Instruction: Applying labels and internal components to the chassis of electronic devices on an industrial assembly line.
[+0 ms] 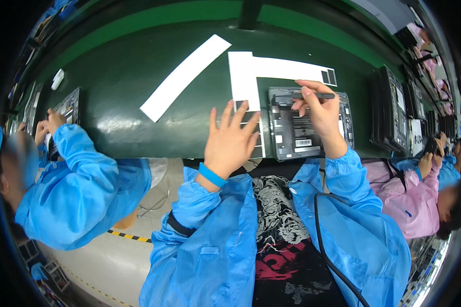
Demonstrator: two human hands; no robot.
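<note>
My left hand (pixel 229 140) lies with fingers spread, its fingertips on the lower part of a white strip (pixel 244 77) that bears several black rectangular pieces (pixel 251 116). In my right hand (pixel 321 112) is a pair of dark tweezers (pixel 325 95), pinched between thumb and fingers and pointing left. Beneath that hand a flat electronic device (pixel 284 138) lies with its inside exposed; a black battery-like block with a label fills its middle. The hand and tweezers hide part of its upper edge.
A second white strip (pixel 287 67) with black pieces at its right end lies beyond the device. Another white strip (pixel 185 78) slants across the green table (pixel 118 123) at left. Stacked devices (pixel 389 110) stand at right. Co-workers sit on both sides, one in a blue sleeve (pixel 79 153).
</note>
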